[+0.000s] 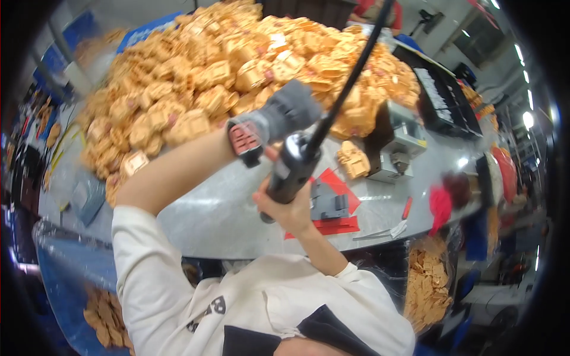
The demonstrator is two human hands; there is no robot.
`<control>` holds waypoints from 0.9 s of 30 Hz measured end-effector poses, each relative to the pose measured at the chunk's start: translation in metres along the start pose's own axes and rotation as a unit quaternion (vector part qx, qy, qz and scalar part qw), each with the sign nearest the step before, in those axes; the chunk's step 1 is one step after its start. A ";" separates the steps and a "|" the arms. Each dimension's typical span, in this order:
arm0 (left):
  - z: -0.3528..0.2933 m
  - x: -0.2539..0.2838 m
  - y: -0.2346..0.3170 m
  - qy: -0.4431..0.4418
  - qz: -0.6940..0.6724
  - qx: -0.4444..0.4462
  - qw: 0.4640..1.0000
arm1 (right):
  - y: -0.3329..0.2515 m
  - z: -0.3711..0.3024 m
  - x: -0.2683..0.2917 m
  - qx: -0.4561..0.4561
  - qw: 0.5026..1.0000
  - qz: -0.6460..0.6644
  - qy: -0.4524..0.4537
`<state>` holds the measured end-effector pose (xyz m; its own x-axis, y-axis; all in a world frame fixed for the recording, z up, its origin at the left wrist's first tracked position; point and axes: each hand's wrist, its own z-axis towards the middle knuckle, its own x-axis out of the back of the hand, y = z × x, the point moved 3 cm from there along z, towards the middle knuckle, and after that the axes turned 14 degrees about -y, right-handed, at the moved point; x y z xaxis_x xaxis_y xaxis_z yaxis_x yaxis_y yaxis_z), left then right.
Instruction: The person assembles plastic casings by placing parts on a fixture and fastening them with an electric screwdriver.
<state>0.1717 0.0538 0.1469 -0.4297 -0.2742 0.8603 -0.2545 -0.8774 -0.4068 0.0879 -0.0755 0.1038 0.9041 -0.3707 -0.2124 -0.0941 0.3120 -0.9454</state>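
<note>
My right hand (288,207) is wrapped round a black electric screwdriver (288,169), whose thick black cord runs up toward the top right. In a grey glove, my left hand (291,110) is above the near edge of a big heap of pale orange plastic housings (205,74). A red-and-black band circles that wrist. The gloved fingers are blurred, and whatever they may hold is hidden. Beside my right hand, a grey fixture (329,203) rests on red sheets (338,226). One orange housing (354,159) lies apart from the heap, next to a small metal box device (392,166).
A black tray (469,127) with white parts is at the far right. Near the table's front edge lie a red-handled tool (407,207) and metal tweezers (374,235). Below the table, a blue lined bin (56,267) and a clear bag hold more housings. Another person (389,18) is at the back.
</note>
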 end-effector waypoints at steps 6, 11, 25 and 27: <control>-0.010 -0.023 0.001 -0.083 -0.063 0.054 0.993 | -0.006 0.012 0.003 0.048 0.998 -0.045 0.002; -0.005 -0.015 0.016 -0.119 -0.059 0.021 0.991 | -0.008 0.018 0.010 0.089 0.985 -0.119 0.083; -0.018 -0.048 0.037 -0.230 0.071 -0.008 0.970 | -0.002 0.025 0.031 0.058 0.983 -0.125 0.119; -0.028 -0.061 0.022 -0.056 -0.476 0.017 0.878 | -0.009 0.023 0.025 0.073 0.986 -0.118 0.093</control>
<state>0.1677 0.0619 0.0768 0.0518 0.5531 0.8315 -0.4244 -0.7415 0.5197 0.1211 -0.0677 0.1125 0.7999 -0.5984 -0.0458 0.1828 0.3157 -0.9311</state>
